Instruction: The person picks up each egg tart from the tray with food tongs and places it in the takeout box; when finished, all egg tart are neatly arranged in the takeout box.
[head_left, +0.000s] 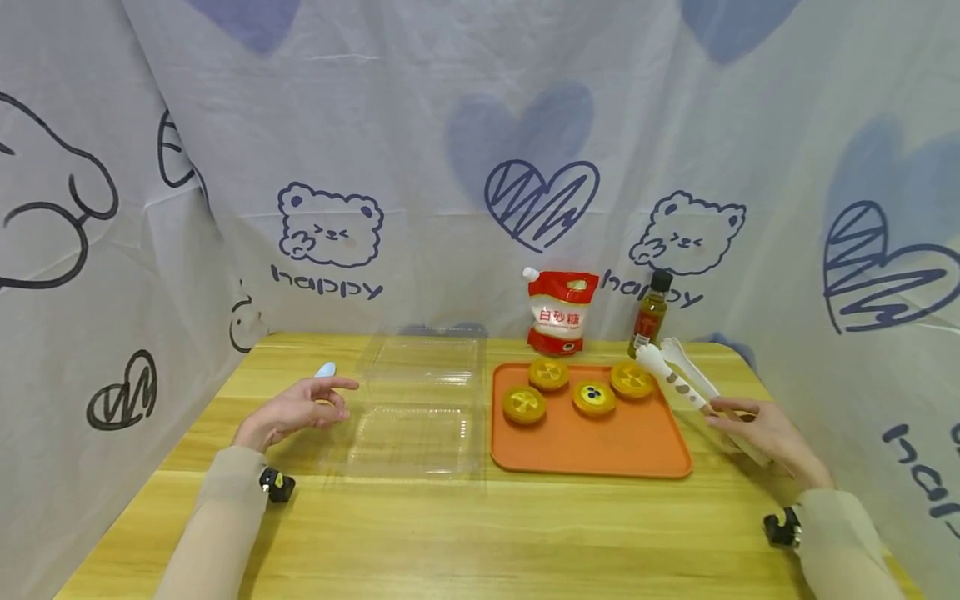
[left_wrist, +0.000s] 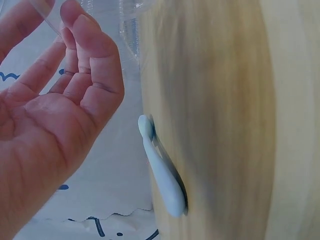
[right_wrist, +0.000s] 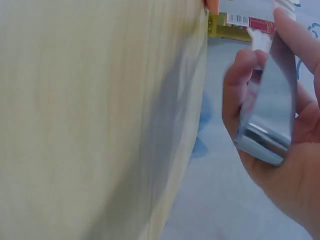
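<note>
My right hand holds a pair of tongs with white tips and metal arms, spread apart beside the orange tray's right edge. In the right wrist view, the shiny metal bend of the tongs lies between thumb and fingers. Several yellow tarts sit on the orange tray, one of them topped with dark berries. At the left edge of a clear plastic box, lid raised, hovers my left hand, its fingers loosely bent. A clear edge overlaps its fingers in the left wrist view.
A pale blue, spoon-like utensil lies on the wooden table behind the left hand. Behind the tray stand a red and white sugar pouch and a dark-capped bottle. A printed white curtain surrounds the table.
</note>
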